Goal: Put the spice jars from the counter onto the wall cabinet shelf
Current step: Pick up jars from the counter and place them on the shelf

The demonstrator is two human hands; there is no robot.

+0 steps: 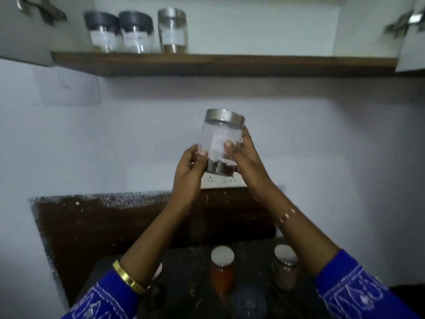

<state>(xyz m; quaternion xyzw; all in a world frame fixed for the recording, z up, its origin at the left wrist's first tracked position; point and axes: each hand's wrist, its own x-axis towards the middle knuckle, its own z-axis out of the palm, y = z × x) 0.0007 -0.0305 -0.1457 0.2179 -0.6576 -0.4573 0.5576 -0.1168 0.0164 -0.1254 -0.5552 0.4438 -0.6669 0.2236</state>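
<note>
shelf (253, 63): right of three jars (135, 31) open | doors swung aside

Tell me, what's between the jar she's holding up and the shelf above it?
Nothing: in the head view only bare white wall separates the held jar from the shelf.

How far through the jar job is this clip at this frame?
Partway. Done: three jars stand at the left of the cabinet shelf. In hand: a silver-lidded jar with dark contents, held up by the left hand and right hand, below shelf level. Left: at least an orange-filled jar and a tan-filled jar on the counter.
</note>
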